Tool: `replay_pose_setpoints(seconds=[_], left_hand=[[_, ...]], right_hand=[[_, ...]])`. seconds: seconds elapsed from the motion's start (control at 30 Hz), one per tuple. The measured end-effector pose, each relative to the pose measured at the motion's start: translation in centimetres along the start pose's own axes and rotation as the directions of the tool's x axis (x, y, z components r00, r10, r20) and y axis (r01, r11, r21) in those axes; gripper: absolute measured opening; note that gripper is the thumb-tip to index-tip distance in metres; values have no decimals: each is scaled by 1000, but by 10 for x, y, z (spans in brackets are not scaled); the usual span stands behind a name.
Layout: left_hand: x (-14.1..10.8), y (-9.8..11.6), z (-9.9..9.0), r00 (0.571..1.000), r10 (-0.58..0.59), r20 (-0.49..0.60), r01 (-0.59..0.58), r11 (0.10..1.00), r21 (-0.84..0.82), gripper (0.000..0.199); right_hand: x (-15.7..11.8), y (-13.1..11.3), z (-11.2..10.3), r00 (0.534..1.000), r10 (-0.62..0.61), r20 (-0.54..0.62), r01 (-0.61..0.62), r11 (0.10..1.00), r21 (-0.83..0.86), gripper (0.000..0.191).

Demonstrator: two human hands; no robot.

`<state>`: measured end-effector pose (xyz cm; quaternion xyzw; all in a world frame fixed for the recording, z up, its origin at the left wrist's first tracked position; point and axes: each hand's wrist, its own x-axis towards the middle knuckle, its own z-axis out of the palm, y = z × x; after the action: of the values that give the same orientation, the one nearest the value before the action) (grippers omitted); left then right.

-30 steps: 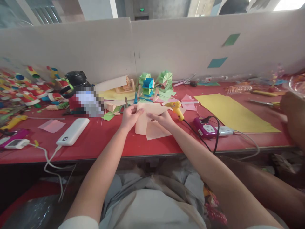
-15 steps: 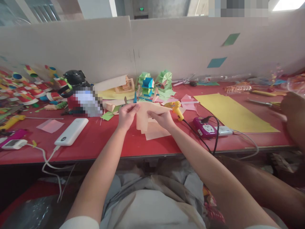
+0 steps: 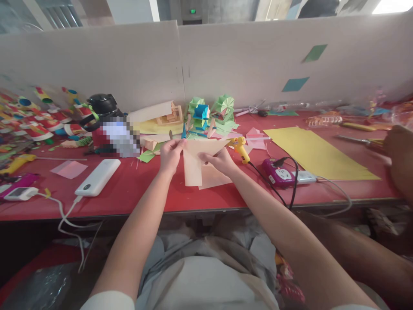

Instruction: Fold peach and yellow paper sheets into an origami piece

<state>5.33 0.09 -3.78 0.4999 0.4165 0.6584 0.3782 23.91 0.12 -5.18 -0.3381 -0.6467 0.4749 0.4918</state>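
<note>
A pale peach sheet of paper hangs between my two hands, just above the red table. My left hand pinches its upper left edge, thumb on top. On the right side, my right hand is closed on the same sheet, thumb pointing left across it; the fingers behind are partly hidden. Beneath it a second peach sheet lies on the table, partly covered. A yellow glue gun lies just right of my right hand. Behind the paper stands a blue and green folded-paper model.
Right of the hands are a purple power socket with cables and yellow paper sheets. A co-worker's hand is near scissors at far right. On the left lie a white power bank and a black-lidded bottle.
The held sheet's left part now hangs flatter and lower, with its lower edge more squarely displayed. My hands have barely moved and keep their grip. The view has shifted slightly.
</note>
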Motion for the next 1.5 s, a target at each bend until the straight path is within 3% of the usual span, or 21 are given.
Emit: replay_pose_setpoints(seconds=[0.13,0.33,0.47,0.6,0.73,0.83,0.93,1.07,1.2,1.3,1.5], left_hand=[[-2,0,1,984,-100,148,97,995,25,40],[-2,-5,-1,996,-38,83,30,994,102,37],[-4,-4,1,977,-117,180,106,992,69,41],[-5,-6,1,983,-60,175,27,983,183,42],[-2,-9,-4,990,-55,133,19,967,255,39],[1,-8,-9,985,-118,125,84,966,245,38],[1,-4,-14,937,-257,236,183,938,293,38],[-2,0,-19,828,-347,441,173,905,387,31],[-6,0,-18,729,-328,601,72,910,408,23],[-9,1,-13,693,-325,644,49,912,407,21],[-8,6,-10,783,-305,541,55,902,429,20]], right_hand=[[1,-1,-1,996,-5,-86,7,1000,20,36],[1,-4,1,995,-13,-96,15,1000,17,33],[2,-3,-1,987,-4,-163,7,1000,21,31],[2,0,-2,981,3,-192,1,1000,20,32],[4,4,-3,987,56,-153,-36,990,134,37],[8,1,-12,975,142,-174,-92,958,270,38],[11,-6,-26,966,231,-115,-184,928,323,46],[7,-13,-34,952,306,26,-306,934,185,45],[0,-12,-24,953,259,157,-256,966,-36,32],[-2,-10,-17,953,222,206,-196,970,-141,29],[-2,-11,-13,981,126,146,-96,975,-198,32]])
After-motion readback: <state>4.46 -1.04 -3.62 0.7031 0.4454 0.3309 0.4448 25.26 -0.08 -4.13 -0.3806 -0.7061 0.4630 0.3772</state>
